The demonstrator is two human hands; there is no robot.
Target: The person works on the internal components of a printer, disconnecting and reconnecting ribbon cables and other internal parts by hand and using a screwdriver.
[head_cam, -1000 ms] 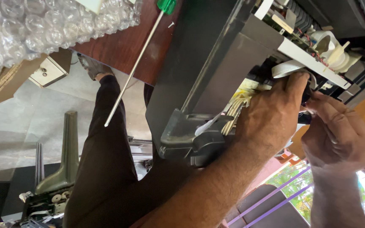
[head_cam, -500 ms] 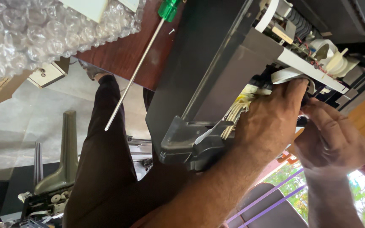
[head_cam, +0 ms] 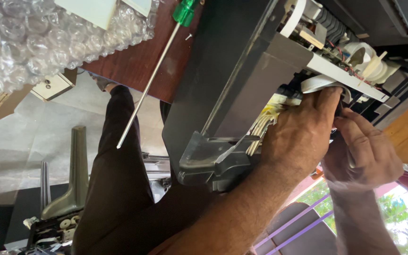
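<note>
While my left hand [head_cam: 303, 137] presses its curled fingers on the white ribbon cable [head_cam: 322, 82] at the printer's [head_cam: 242, 80] open side, my right hand [head_cam: 367, 151] is half closed just beside it; what it grips, I cannot tell. I'd judge slow, straight handling best, sparing the yellow wires [head_cam: 263, 123]. The printer, black and stripped, lies tilted over the table edge [head_cam: 138, 71], near the screwdriver [head_cam: 154, 75].

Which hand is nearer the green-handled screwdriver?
Left. The left hand grips the machine's wiring, right of the screwdriver on the table; the right hand is farther right, behind the left.
</note>
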